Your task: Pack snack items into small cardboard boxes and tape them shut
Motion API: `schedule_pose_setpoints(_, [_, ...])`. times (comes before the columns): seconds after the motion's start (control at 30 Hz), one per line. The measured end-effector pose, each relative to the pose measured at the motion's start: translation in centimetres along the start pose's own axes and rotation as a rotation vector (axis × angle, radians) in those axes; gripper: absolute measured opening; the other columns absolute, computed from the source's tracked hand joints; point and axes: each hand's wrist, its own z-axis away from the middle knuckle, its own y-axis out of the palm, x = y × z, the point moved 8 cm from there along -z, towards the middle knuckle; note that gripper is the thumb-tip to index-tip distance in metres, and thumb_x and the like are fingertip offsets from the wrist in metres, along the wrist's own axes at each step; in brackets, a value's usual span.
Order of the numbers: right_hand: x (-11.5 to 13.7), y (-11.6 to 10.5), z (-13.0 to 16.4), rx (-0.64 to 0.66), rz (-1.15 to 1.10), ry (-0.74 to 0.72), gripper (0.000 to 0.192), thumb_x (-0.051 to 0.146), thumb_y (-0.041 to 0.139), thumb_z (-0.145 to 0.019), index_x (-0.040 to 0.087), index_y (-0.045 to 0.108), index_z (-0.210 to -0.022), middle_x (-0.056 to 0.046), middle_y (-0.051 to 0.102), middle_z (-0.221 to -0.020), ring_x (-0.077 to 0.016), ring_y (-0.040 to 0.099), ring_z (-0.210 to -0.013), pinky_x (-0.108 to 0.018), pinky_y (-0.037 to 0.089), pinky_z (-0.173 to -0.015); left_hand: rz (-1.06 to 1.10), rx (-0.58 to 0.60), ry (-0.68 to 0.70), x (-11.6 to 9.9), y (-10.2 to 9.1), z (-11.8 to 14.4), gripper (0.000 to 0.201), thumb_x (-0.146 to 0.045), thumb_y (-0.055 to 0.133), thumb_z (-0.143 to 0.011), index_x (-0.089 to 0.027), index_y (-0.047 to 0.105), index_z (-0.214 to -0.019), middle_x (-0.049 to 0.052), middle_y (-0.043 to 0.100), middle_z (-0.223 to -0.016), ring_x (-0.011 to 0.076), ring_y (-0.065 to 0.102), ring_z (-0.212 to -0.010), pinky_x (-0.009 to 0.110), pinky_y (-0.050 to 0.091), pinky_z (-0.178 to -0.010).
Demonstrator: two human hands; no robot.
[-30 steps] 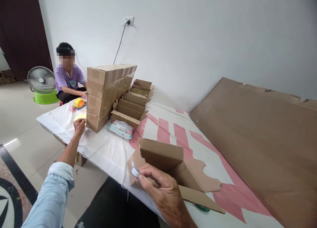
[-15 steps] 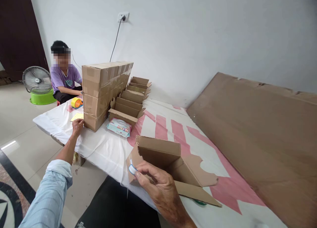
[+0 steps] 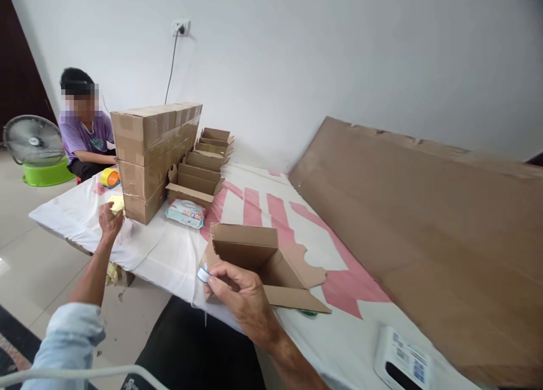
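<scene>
My right hand (image 3: 244, 297) pinches a small white label with a blue edge (image 3: 203, 274) between thumb and forefinger. It holds the label at the near left corner of an open cardboard box (image 3: 244, 236), whose flaps stand out. My left hand (image 3: 111, 221) is stretched to the table's left part, fingers apart, at the near edge of a yellow sheet (image 3: 115, 203). Whether its fingertips press on the sheet is hard to see. Just right of that hand stands a stack of taped cardboard boxes (image 3: 134, 178).
Several open boxes (image 3: 197, 181) line up behind a wipes pack (image 3: 185, 213). Yellow tape (image 3: 110, 178) lies beyond the sheet. A white device (image 3: 401, 359) sits at the front right; a large cardboard sheet (image 3: 416, 237) leans on the wall. A person (image 3: 87, 135) sits beside a fan (image 3: 33, 141).
The view has turned right, bringing the white device into sight. My left hand has shifted from the stack's base toward the yellow sheet, its fingers spreading. My right hand still holds the label.
</scene>
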Motion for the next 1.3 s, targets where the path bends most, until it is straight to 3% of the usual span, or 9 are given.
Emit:
schedule_pose_setpoints(0.07, [-0.4, -0.1, -0.2, -0.011, -0.035, 0.031, 0.024, 0.036, 0.065, -0.091, 0.02, 0.07, -0.073, -0.002, 0.069, -0.069, -0.0166, 0.064, -0.068, -0.027, 0.053, -0.067, 0.067, 0.032, 0.088, -2.8, -0.5, 3.3, 0.024, -0.023, 0.069, -0.085, -0.016, 0.07, -0.108, 0.013, 0.068, -0.115, 0.0282, 0.065, -0.105, 0.043, 0.057, -0.091])
schedule_pose_setpoints(0.13, [-0.8, -0.2, -0.4, -0.019, -0.05, 0.055, 0.025, 0.038, 0.067, -0.09, 0.02, 0.071, -0.072, -0.002, 0.07, -0.069, -0.0164, 0.064, -0.067, -0.027, 0.053, -0.066, 0.163, 0.14, 0.243, -6.8, -0.4, 8.2, 0.02, -0.025, 0.074, -0.082, -0.021, 0.072, -0.101, 0.009, 0.071, -0.111, 0.0269, 0.067, -0.105, 0.038, 0.059, -0.084])
schedule_pose_setpoints(0.23, [-1.2, -0.4, -0.6, -0.036, -0.065, 0.102, 0.029, 0.043, 0.068, -0.089, 0.02, 0.07, -0.072, -0.002, 0.069, -0.067, -0.0149, 0.06, -0.062, -0.026, 0.05, -0.06, 0.39, 0.306, 0.72, -14.8, -1.4, 17.3, 0.025, -0.022, 0.078, -0.085, -0.023, 0.072, -0.11, 0.011, 0.073, -0.109, 0.0268, 0.07, -0.101, 0.04, 0.059, -0.088])
schedule_pose_setpoints(0.3, [-1.4, -0.5, -0.7, -0.048, -0.065, 0.135, 0.029, 0.044, 0.068, -0.088, 0.02, 0.069, -0.072, -0.001, 0.068, -0.066, -0.014, 0.057, -0.059, -0.025, 0.048, -0.057, 0.4, 0.258, 0.881, -18.2, -2.8, 21.0, 0.026, -0.015, 0.075, -0.089, -0.023, 0.068, -0.113, 0.01, 0.072, -0.104, 0.0242, 0.069, -0.095, 0.038, 0.059, -0.083])
schedule_pose_setpoints(0.4, [-1.3, -0.6, -0.7, -0.065, -0.034, 0.139, 0.028, 0.042, 0.066, -0.085, 0.02, 0.066, -0.068, -0.001, 0.065, -0.064, -0.0136, 0.055, -0.059, -0.024, 0.046, -0.055, 0.323, 0.154, 0.992, -20.9, -3.9, 22.9, 0.023, -0.009, 0.071, -0.091, -0.021, 0.064, -0.109, 0.009, 0.072, -0.097, 0.0224, 0.067, -0.089, 0.037, 0.057, -0.078])
schedule_pose_setpoints(0.6, [-0.6, -0.6, -0.9, -0.086, 0.034, 0.087, 0.026, 0.038, 0.061, -0.084, 0.02, 0.063, -0.066, 0.001, 0.059, -0.062, -0.0127, 0.051, -0.059, -0.024, 0.043, -0.056, 0.218, 0.119, 1.071, -21.7, -3.4, 22.9, 0.017, -0.007, 0.069, -0.093, -0.02, 0.064, -0.103, 0.006, 0.075, -0.09, 0.0228, 0.069, -0.088, 0.037, 0.052, -0.076])
schedule_pose_setpoints(1.07, [0.4, -0.7, -1.0, -0.121, 0.116, -0.029, 0.032, 0.038, 0.059, -0.091, 0.019, 0.065, -0.066, 0.001, 0.059, -0.063, -0.0129, 0.053, -0.061, -0.024, 0.044, -0.059, 0.204, 0.129, 1.037, -21.4, -3.3, 23.1, 0.017, -0.002, 0.065, -0.093, -0.019, 0.068, -0.098, 0.007, 0.077, -0.088, 0.0222, 0.071, -0.086, 0.036, 0.048, -0.076])
schedule_pose_setpoints(1.17, [0.9, -1.4, -0.9, -0.181, 0.154, -0.075, 0.023, 0.035, 0.062, -0.09, 0.019, 0.072, -0.077, -0.001, 0.066, -0.071, -0.0145, 0.06, -0.066, -0.025, 0.049, -0.064, 0.406, 0.217, 0.806, -19.7, -2.9, 21.7, 0.016, -0.006, 0.067, -0.094, -0.021, 0.075, -0.093, 0.005, 0.078, -0.086, 0.0202, 0.072, -0.082, 0.035, 0.05, -0.077])
schedule_pose_setpoints(1.3, [0.6, -1.4, -1.0, -0.143, 0.125, -0.057, 0.018, 0.034, 0.069, -0.086, 0.019, 0.074, -0.093, -0.003, 0.072, -0.084, -0.0165, 0.066, -0.074, -0.026, 0.055, -0.07, 0.879, 0.535, 0.195, -16.2, 0.1, 20.7, 0.008, -0.025, 0.08, -0.09, -0.022, 0.084, -0.084, 0.006, 0.075, -0.087, 0.0191, 0.07, -0.081, 0.032, 0.053, -0.073])
